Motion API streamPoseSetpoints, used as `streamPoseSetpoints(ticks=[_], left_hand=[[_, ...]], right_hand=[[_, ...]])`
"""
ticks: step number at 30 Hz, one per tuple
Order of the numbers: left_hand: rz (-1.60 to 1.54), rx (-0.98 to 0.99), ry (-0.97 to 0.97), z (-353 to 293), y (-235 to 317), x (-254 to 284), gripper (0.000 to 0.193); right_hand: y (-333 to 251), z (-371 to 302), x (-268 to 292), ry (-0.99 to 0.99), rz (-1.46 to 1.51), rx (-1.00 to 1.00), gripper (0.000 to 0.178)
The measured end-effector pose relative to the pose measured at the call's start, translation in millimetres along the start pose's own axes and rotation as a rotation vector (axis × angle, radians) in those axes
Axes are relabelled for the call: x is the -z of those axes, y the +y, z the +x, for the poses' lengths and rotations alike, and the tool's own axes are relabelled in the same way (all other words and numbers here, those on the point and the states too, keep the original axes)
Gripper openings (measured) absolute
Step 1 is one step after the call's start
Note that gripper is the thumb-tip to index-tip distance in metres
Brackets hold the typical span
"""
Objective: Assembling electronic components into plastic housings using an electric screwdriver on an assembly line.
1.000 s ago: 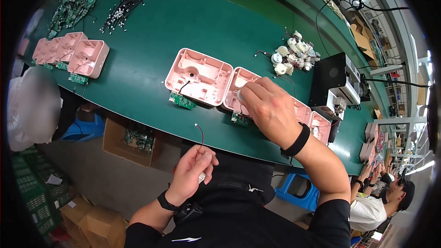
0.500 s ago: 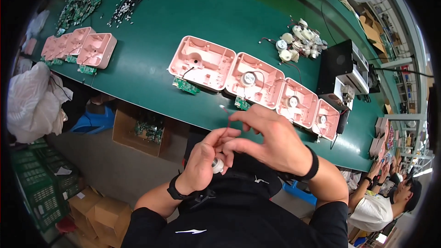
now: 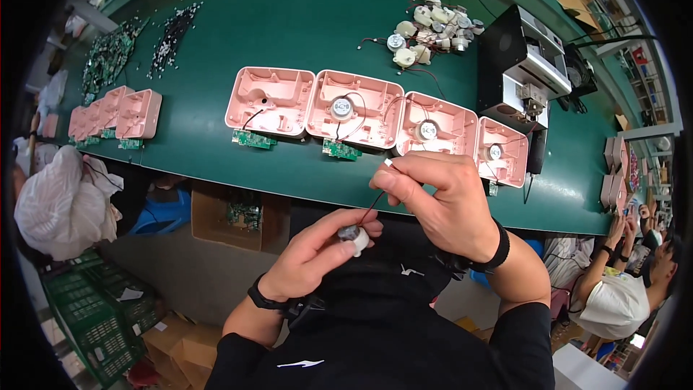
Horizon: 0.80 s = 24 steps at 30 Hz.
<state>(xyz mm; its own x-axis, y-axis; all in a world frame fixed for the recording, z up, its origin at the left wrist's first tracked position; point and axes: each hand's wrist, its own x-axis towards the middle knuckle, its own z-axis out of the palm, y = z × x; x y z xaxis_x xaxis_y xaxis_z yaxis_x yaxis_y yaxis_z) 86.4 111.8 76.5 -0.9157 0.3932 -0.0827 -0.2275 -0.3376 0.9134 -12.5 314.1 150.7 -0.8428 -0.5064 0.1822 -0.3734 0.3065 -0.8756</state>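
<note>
Left hand (image 3: 312, 260) gripping small motor (image 3: 351, 235), right hand (image 3: 440, 198) pinching its wire (image 3: 373, 206) (pink housings (image 3: 354, 108) hold motors)

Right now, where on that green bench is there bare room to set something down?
The widest bare patch of the green bench lies behind the row of pink housings, between the heap of small dark parts and the pile of small motors. The near edge is crowded with housings and circuit boards; the black machine fills the right.

Four open housings (image 3: 375, 119) in a row along the near edge of the desk (image 3: 303, 22); further housings (image 3: 108, 112) at far left; pile of small motors (image 3: 429, 29) behind the row; boxed machine (image 3: 523, 65) at right; cardboard box (image 3: 234, 213) below the desk edge.
</note>
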Motion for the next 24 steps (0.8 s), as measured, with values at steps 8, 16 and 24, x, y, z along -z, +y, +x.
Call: streamPoseSetpoints(ticks=[8, 16, 24], left_hand=[[0.553, 0.085, -0.084, 9.4, 24.6, -14.9, 0.041], [0.419, -0.048, 0.069, 18.9, 13.3, -15.0, 0.046], [0.772, -0.186, 0.112, 24.6, 20.2, -18.0, 0.039]], right_hand=[[-9.3, -18.2, 5.0, -0.051, 0.094, 0.263, 0.009], [12.0, -14.8, 11.1, 0.092, 0.229, 0.097, 0.006], [6.8, -32.5, -19.2, -0.084, 0.098, 0.403, 0.016]])
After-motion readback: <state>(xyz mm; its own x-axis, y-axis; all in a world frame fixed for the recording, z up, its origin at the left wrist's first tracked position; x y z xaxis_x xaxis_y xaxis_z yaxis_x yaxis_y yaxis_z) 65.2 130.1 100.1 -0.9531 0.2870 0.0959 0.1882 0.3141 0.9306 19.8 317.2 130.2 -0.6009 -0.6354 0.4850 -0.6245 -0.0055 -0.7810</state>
